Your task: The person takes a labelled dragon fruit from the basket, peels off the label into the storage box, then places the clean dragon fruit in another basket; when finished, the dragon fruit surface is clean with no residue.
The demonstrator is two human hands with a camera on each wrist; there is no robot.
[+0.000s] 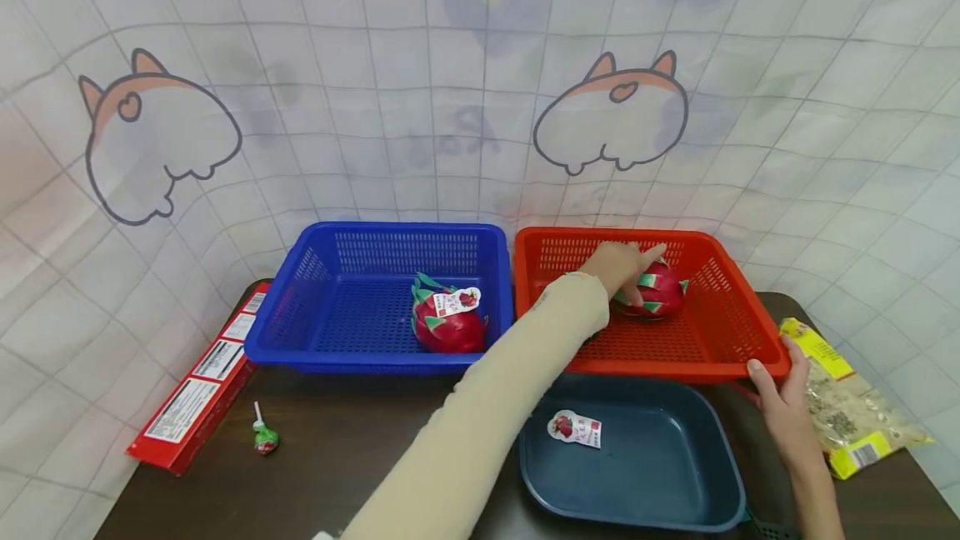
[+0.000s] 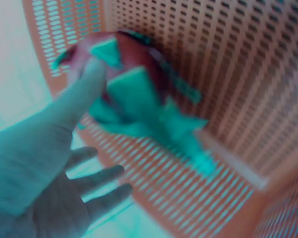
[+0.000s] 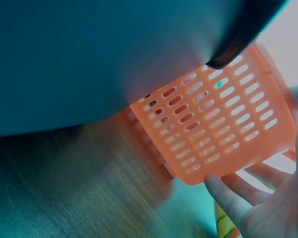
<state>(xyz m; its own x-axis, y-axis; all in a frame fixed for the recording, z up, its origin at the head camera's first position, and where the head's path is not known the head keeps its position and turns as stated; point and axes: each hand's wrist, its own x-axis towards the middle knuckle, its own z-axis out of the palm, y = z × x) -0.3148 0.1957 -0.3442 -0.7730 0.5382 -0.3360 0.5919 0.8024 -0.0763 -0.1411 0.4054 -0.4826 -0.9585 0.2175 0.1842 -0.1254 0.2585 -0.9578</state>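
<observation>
In the head view, my left hand (image 1: 621, 267) reaches into the red basket (image 1: 705, 369) from above, over a dragon fruit (image 1: 662, 290). The thumb touches the fruit's skin in the left wrist view, while the other fingers (image 2: 102, 181) stand spread out, apart from it. Green leafy scales (image 2: 139, 99) stick out from that fruit. My right hand (image 1: 787, 407) grips the basket's near right corner, thumb in front and fingers behind. A second dragon fruit (image 1: 450, 332), with a white label (image 1: 457, 302), lies in the blue basket (image 1: 337, 359). My left sleeve hides part of the red basket.
A dark teal tray (image 1: 652, 473) with a fruit-picture label (image 1: 574, 428) inside sits in front of the red basket. A yellow-ended clear bag (image 1: 851, 398) lies at right. At left are a red box (image 1: 202, 390) and a green lollipop (image 1: 265, 437).
</observation>
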